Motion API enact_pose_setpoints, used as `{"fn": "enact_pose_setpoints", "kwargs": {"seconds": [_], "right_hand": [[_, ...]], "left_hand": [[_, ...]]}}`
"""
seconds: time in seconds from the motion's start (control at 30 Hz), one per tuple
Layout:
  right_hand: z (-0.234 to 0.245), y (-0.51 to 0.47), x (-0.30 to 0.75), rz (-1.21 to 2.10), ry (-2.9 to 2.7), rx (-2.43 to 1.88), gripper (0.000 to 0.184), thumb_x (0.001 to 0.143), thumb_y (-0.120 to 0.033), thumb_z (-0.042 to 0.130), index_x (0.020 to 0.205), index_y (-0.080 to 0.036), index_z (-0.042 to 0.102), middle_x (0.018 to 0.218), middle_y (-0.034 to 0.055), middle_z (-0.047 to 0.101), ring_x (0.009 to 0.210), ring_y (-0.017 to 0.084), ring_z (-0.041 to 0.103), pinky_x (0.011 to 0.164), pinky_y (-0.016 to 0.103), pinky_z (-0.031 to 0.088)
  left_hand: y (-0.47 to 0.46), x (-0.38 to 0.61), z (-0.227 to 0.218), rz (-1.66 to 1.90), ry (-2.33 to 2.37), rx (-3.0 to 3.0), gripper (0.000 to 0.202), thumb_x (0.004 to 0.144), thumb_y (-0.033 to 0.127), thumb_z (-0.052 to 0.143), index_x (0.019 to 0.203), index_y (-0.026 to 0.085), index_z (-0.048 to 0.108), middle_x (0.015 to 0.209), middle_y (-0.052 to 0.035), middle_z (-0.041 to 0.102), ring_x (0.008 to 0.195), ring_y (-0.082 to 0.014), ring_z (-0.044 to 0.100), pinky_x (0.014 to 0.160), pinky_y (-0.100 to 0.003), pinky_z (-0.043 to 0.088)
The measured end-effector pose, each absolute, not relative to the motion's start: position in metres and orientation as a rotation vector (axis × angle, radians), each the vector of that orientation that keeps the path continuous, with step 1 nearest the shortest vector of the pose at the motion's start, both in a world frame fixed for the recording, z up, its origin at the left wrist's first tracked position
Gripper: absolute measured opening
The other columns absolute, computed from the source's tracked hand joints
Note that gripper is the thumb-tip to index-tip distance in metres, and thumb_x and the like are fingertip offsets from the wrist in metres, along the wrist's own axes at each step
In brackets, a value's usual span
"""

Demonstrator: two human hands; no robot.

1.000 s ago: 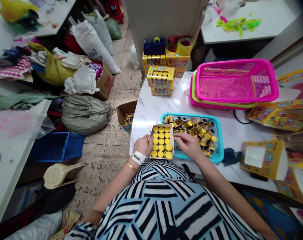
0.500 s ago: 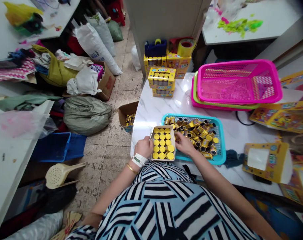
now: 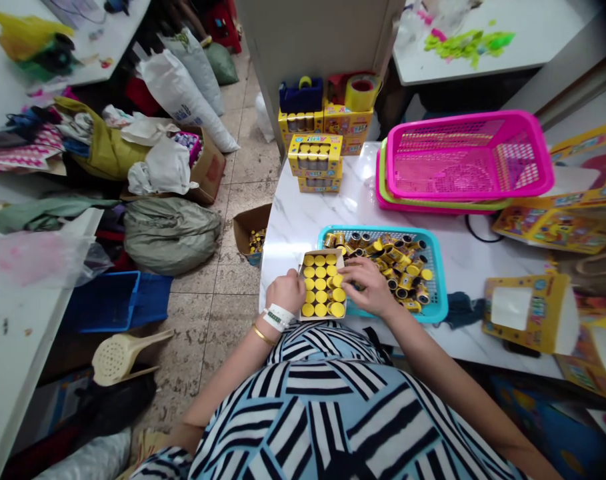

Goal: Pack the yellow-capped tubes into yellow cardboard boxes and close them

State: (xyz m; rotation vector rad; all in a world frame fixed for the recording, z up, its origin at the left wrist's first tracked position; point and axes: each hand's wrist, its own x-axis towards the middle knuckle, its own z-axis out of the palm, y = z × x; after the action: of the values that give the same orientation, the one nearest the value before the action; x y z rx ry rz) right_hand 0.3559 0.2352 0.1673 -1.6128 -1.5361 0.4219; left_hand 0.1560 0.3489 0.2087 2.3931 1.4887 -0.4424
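I am taking the box [image 3: 323,283] as reference. It is sitting at the near-left corner of the table [image 3: 303,220], packed with upright yellow-capped tubes [image 3: 321,291], its long axis running away from my body. The left grip [image 3: 286,291] is clasping the box's left wall. The right grip [image 3: 370,285] is lying just right of the box, fingertips [image 3: 350,272] touching its right edge; whether they are pinching a tube, I cannot tell. The teal basket [image 3: 435,310] of loose tubes [image 3: 400,263] is lying just right of the box, under the right grip, which is therefore the nearer one.
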Motion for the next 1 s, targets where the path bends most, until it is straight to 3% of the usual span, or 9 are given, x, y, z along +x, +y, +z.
{"fn": "enact_pose_setpoints", "kwargs": {"seconds": [0.1, 0.2, 0.3, 0.43, 0.53, 0.6, 0.73, 0.9, 1.0], "right_hand": [[0.154, 0.223, 0.372, 0.449, -1.381, -1.848, 0.014, 0.087, -0.024, 0.051, 0.083, -0.022, 0.064, 0.095, 0.0062, 0.071, 0.093, 0.021, 0.064, 0.087, 0.038, 0.05], [0.134, 0.215, 0.379, 0.752, -1.695, -2.222, 0.02, 0.085, -0.018, 0.05, 0.095, -0.021, 0.068, 0.104, 0.0085, 0.07, 0.09, 0.021, 0.064, 0.078, 0.033, 0.05], [0.116, 0.219, 0.369, 0.974, -1.974, -2.407, 0.025, 0.081, -0.009, 0.05, 0.093, -0.016, 0.071, 0.111, 0.0169, 0.068, 0.096, 0.027, 0.064, 0.077, 0.037, 0.049], [0.108, 0.236, 0.357, 1.034, -1.989, -2.445, 0.018, 0.076, -0.006, 0.053, 0.079, -0.01, 0.071, 0.091, 0.0228, 0.07, 0.093, 0.031, 0.065, 0.078, 0.041, 0.049], [0.113, 0.24, 0.369, 1.068, -2.06, -2.363, 0.011, 0.069, -0.012, 0.062, 0.078, -0.012, 0.069, 0.093, 0.0197, 0.069, 0.095, 0.03, 0.064, 0.079, 0.038, 0.049], [0.119, 0.236, 0.383, 1.137, -2.052, -2.226, 0.016, 0.068, -0.019, 0.064, 0.084, -0.015, 0.066, 0.091, 0.0125, 0.068, 0.089, 0.024, 0.064, 0.076, 0.032, 0.05], [0.138, 0.229, 0.403, 1.28, -1.435, -1.795, 0.028, 0.076, -0.032, 0.059, 0.1, -0.018, 0.055, 0.082, 0.0, 0.062, 0.073, 0.015, 0.061, 0.066, 0.027, 0.051], [0.177, 0.241, 0.393, 0.993, -1.03, -1.565, 0.043, 0.084, -0.034, 0.058, 0.124, -0.024, 0.05, 0.092, 0.0012, 0.063, 0.085, 0.016, 0.063, 0.077, 0.031, 0.051], [0.197, 0.254, 0.382, 0.749, -1.154, -1.623, 0.039, 0.083, -0.03, 0.059, 0.122, -0.024, 0.058, 0.103, 0.0035, 0.064, 0.091, 0.018, 0.06, 0.082, 0.034, 0.05]], "left_hand": [[0.349, 0.154, 0.207, -0.43, 1.501, 2.392, 0.028, 0.092, 0.03, 0.039, 0.105, 0.017, 0.06, 0.082, -0.0134, 0.072, 0.079, -0.0274, 0.07, 0.066, -0.032, 0.046], [0.349, 0.153, 0.205, -0.429, 1.499, 2.398, 0.028, 0.091, 0.03, 0.04, 0.106, 0.017, 0.06, 0.082, -0.013, 0.072, 0.079, -0.0273, 0.07, 0.065, -0.032, 0.046], [0.348, 0.154, 0.206, -0.423, 1.48, 2.407, 0.028, 0.092, 0.031, 0.039, 0.106, 0.017, 0.06, 0.082, -0.0126, 0.072, 0.079, -0.0271, 0.069, 0.065, -0.032, 0.046], [0.349, 0.155, 0.206, -0.41, 1.475, 2.401, 0.028, 0.092, 0.031, 0.04, 0.104, 0.018, 0.061, 0.082, -0.0125, 0.072, 0.08, -0.027, 0.069, 0.066, -0.032, 0.046], [0.349, 0.152, 0.202, -0.388, 1.486, 2.378, 0.029, 0.093, 0.031, 0.04, 0.107, 0.018, 0.061, 0.083, -0.012, 0.072, 0.08, -0.0263, 0.069, 0.067, -0.031, 0.046], [0.348, 0.15, 0.199, -0.365, 1.493, 2.363, 0.029, 0.093, 0.031, 0.04, 0.109, 0.018, 0.061, 0.083, -0.0114, 0.072, 0.08, -0.0256, 0.07, 0.067, -0.031, 0.046], [0.345, 0.148, 0.198, -0.326, 1.486, 2.352, 0.028, 0.093, 0.032, 0.04, 0.107, 0.019, 0.061, 0.081, -0.0106, 0.072, 0.08, -0.0261, 0.069, 0.066, -0.031, 0.045], [0.344, 0.152, 0.203, -0.336, 1.465, 2.347, 0.03, 0.093, 0.034, 0.039, 0.108, 0.019, 0.06, 0.082, -0.0105, 0.072, 0.081, -0.0262, 0.069, 0.066, -0.031, 0.045], [0.346, 0.153, 0.204, -0.355, 1.464, 2.341, 0.03, 0.093, 0.033, 0.039, 0.109, 0.018, 0.06, 0.083, -0.0109, 0.072, 0.083, -0.0253, 0.069, 0.069, -0.031, 0.046]]}}
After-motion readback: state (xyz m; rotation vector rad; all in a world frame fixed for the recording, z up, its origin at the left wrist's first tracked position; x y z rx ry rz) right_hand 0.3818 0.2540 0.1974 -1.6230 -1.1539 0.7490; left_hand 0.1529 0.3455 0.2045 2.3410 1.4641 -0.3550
